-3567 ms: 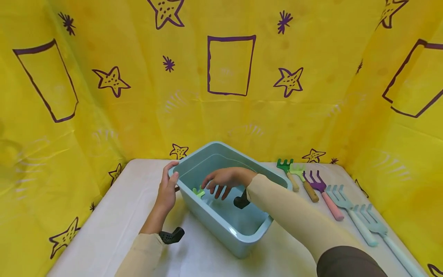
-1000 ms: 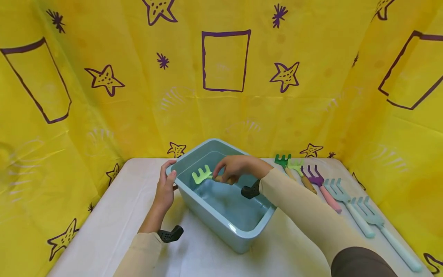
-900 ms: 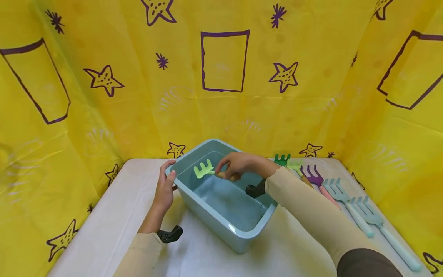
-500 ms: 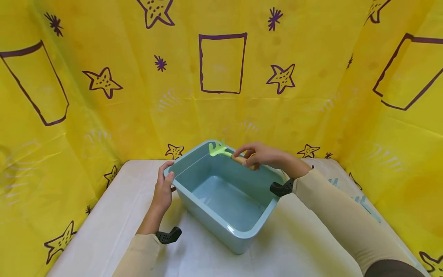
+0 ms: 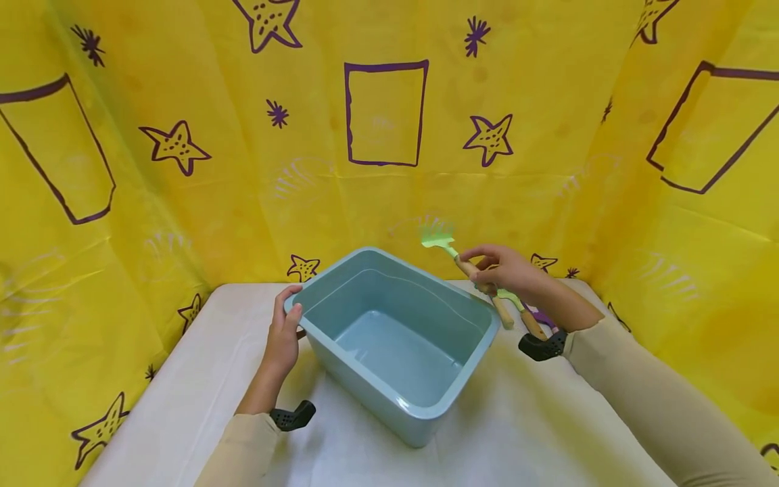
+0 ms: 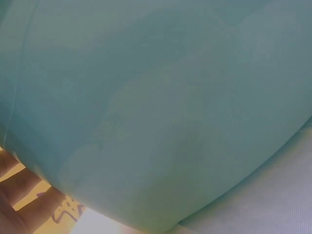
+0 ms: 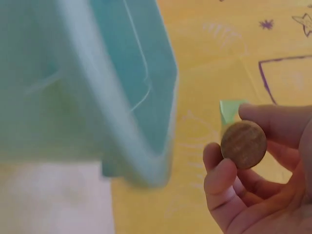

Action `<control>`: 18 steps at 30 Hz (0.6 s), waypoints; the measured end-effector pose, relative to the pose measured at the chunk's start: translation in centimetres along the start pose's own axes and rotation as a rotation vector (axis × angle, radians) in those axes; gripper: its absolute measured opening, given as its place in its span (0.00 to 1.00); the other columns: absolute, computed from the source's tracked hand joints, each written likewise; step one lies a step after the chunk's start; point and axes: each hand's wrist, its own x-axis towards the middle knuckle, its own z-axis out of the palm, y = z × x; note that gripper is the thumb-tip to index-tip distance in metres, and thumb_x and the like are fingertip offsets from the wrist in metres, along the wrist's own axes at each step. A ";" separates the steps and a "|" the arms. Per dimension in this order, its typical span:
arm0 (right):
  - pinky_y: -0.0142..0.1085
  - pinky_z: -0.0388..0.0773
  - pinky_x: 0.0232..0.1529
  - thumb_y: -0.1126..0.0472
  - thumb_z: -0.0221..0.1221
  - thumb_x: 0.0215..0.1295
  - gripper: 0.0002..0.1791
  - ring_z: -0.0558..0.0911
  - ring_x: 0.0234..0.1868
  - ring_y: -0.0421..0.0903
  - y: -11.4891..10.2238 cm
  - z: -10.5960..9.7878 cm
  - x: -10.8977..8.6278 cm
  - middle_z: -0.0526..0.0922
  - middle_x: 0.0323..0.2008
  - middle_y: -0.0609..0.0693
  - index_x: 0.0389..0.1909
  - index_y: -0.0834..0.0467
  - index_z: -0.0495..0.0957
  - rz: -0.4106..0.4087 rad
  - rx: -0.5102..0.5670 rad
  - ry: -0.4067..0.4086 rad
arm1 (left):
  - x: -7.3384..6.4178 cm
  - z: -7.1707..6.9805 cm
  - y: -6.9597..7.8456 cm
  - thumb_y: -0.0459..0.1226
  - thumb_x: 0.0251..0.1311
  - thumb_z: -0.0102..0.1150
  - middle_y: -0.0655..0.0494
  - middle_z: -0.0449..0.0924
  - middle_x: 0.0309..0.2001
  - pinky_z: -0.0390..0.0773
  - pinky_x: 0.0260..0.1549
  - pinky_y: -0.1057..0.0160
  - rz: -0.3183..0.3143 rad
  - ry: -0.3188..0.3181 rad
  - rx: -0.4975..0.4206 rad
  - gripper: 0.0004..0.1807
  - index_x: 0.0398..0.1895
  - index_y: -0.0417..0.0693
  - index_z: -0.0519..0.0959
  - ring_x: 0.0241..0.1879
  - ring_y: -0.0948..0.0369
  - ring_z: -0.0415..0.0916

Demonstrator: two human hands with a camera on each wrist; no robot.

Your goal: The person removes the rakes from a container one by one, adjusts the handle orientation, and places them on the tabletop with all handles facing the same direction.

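My left hand [image 5: 282,341] grips the left corner of a blue-green plastic bin [image 5: 365,399], thumb at the rim and fingers round the outside. The bin's smooth wall [image 6: 161,107] fills most of the left wrist view. Right of the bin, in the air over the back of the table, my right hand [image 5: 511,274] holds a small hand rake [image 5: 437,240] by its wooden handle. Its light green tines point up and left, slightly blurred. In the right wrist view the round handle end [image 7: 243,145] sits between thumb and fingers.
Under the right hand lie a wooden handle [image 5: 502,313], a light green rake [image 5: 533,325] and part of a purple one [image 5: 538,314]. The right forearm covers the table farther right. Yellow printed sheeting [image 5: 377,203] stands behind the white-covered table [image 5: 182,379].
The right hand picked up the green rake inside the bin, lifted it over the rim and moved right with it. The left hand keeps its grip on the bin.
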 end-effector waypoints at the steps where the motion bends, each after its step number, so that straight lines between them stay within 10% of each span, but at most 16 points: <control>1: 0.38 0.77 0.36 0.69 0.56 0.66 0.23 0.73 0.37 0.56 0.4 -0.1 -0.2 0.69 0.48 0.65 0.63 0.61 0.70 0.011 0.004 0.014 | 0.0 0.0 0.0 0.53 0.73 0.35 0.55 0.56 0.71 0.65 0.56 0.33 -0.001 -0.001 0.004 0.24 0.70 0.68 0.53 0.65 0.44 0.59; 18: 0.36 0.70 0.23 0.68 0.58 0.63 0.26 0.73 0.26 0.51 9.1 0.7 -4.4 0.72 0.38 0.60 0.63 0.60 0.70 0.165 -0.014 0.088 | 0.2 -0.1 -0.4 0.53 0.74 0.35 0.52 0.57 0.70 0.65 0.55 0.32 0.019 -0.004 0.002 0.25 0.71 0.66 0.53 0.64 0.43 0.61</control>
